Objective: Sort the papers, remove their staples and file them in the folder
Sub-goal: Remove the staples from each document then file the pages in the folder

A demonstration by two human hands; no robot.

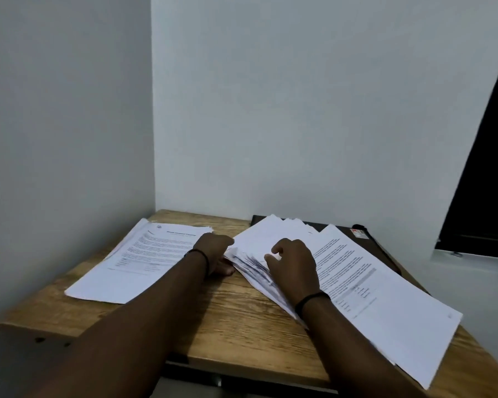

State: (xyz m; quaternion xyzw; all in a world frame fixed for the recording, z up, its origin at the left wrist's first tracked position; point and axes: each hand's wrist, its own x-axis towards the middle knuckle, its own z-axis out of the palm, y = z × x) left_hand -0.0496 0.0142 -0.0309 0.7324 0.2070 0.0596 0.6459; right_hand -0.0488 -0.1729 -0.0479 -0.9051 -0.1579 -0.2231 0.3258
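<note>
Broadly, a wooden table (227, 311) is covered by a fanned pile of papers (385, 297) over a dark folder (383, 248); a smaller stack (138, 259) is set well apart. The pile's edge is gripped by the left hand (216, 251) — fingers curled under; the right hand (293, 268) is laid on top, fingers loosely bent and apart.

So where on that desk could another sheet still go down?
Bare wood shows along the near edge of the desk, between the left pile of papers and the fanned papers. A smaller strip lies at the back between the piles. The right side is crowded: papers cover a dark folder.
</note>
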